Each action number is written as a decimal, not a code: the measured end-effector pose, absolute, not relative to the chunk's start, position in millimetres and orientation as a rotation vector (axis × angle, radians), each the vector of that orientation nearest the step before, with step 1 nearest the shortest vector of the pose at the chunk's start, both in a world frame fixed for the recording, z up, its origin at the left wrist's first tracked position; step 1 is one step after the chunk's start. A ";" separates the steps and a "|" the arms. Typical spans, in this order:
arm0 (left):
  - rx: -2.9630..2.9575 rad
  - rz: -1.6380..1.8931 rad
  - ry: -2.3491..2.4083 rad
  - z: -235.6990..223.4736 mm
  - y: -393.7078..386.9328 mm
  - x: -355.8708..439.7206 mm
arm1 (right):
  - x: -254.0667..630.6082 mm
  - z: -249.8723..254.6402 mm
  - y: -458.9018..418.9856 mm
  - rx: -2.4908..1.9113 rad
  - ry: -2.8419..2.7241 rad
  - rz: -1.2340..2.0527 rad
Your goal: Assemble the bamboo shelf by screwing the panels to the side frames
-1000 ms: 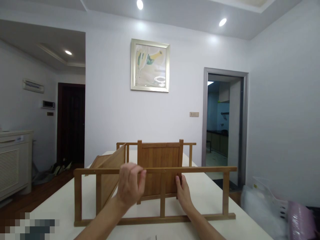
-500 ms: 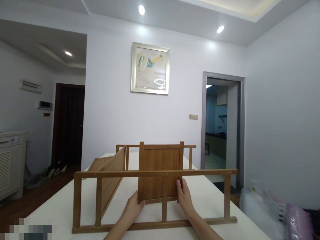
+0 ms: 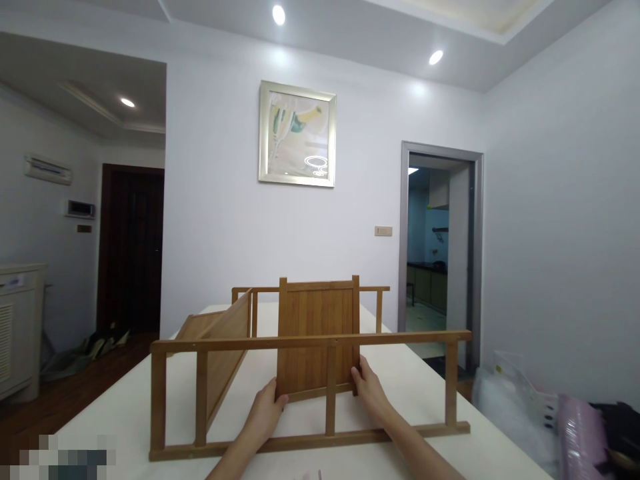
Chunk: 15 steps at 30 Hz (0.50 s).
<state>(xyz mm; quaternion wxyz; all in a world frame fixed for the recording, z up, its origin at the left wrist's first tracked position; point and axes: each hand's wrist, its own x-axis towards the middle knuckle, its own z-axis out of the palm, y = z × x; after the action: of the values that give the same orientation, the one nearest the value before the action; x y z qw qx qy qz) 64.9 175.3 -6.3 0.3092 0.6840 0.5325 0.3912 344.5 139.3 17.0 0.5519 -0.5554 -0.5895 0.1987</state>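
In the head view, has just lowered the left hand (image 3: 265,410) from the near frame (image 3: 395,338) to the upright panel (image 3: 313,313) at 12 o'clock; pinches its lower edges with it and the right hand (image 3: 373,395), fingers part-closed, likely steadier. Reaches through that frame, past a side board (image 3: 233,365) at 11 o'clock on the table (image 3: 110,417).

Both hands (image 3: 267,411) (image 3: 371,395) low, forearms extended, fingers curled.
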 end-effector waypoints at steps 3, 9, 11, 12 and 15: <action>1.799 1.093 1.393 -5.3 173.6 65.2 | 347.6 15.2 137.7 -1.339 -1.367 0.447; 1.806 1.322 1.322 3.8 163.2 66.1 | 339.0 23.1 137.0 -1.207 -1.268 0.446; 1.763 1.374 1.252 11.8 156.6 68.4 | 334.6 26.0 138.7 -1.181 -1.225 0.485; 1.728 1.398 1.220 16.8 152.9 69.9 | 332.5 27.0 139.8 -1.169 -1.203 0.507; 1.638 1.483 1.145 34.3 141.6 75.7 | 326.3 27.8 143.6 -1.133 -1.142 0.579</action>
<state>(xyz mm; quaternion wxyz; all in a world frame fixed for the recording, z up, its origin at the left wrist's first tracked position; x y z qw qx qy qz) 75.7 141.6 34.3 0.3206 0.6234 0.4358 0.5645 326.3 143.6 27.8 0.6562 -0.5001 -0.5040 0.2553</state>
